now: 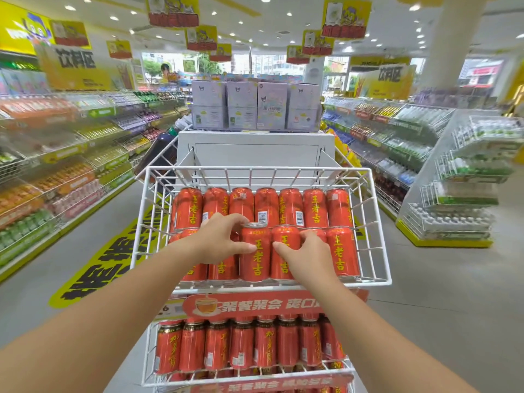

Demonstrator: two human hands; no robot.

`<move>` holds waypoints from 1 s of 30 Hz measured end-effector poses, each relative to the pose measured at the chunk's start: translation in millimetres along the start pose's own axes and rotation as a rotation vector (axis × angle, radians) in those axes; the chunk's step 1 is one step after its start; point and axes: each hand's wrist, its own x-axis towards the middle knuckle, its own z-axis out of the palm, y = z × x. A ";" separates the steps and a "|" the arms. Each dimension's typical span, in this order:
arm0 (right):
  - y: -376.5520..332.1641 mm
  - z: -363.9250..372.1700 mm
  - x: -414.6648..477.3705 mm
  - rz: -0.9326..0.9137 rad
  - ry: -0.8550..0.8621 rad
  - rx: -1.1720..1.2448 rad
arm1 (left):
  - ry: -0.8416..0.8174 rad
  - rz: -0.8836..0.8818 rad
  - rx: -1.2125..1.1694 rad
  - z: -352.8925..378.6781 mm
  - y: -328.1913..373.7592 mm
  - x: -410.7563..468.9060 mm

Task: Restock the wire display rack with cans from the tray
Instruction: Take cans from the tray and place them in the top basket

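Observation:
A white wire display rack stands in front of me, its top basket holding two rows of red cans with yellow characters. My left hand grips a front-row can from its left side, thumb on the can's face. My right hand is closed around the neighbouring front-row can from the right. Both cans stand upright in the basket. A lower basket holds several more red cans. No tray is in view.
A red promotional sign runs under the top basket. Behind the rack stands a white cabinet topped with pale purple boxes. Drink shelves line the aisles at left and right. A yellow floor sticker lies at left.

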 end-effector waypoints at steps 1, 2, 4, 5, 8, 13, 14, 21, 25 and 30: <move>0.4 3.8 -0.5 -0.007 0.018 -0.007 | 0.008 0.016 0.055 -1.3 0.5 1.4; 0.0 6.9 -1.8 -0.006 0.040 -0.016 | 0.010 0.032 0.094 -2.0 0.1 2.8; -0.7 13.0 -3.5 -0.011 0.079 -0.027 | 0.017 0.068 0.152 -2.8 -2.1 6.0; -0.7 15.1 -5.1 -0.017 0.093 -0.036 | 0.015 0.081 0.178 -2.4 -4.3 8.4; -0.2 19.9 -9.0 -0.049 0.146 -0.125 | -0.001 0.111 0.270 -4.0 -6.6 17.1; 3.6 18.5 -0.7 -0.097 0.140 -0.194 | -0.116 0.105 0.316 -2.2 -12.2 33.1; 5.8 17.8 1.0 -0.105 0.121 -0.207 | -0.141 0.102 0.319 -1.5 -12.4 35.3; 10.2 21.1 5.8 -0.116 0.079 -0.282 | -0.173 0.147 0.456 -4.6 -10.2 42.4; 14.3 20.2 5.0 -0.147 0.049 -0.274 | -0.209 0.125 0.473 -6.4 -8.3 40.8; 14.3 19.4 5.7 -0.162 0.027 -0.318 | -0.221 0.114 0.483 -6.8 -4.4 36.3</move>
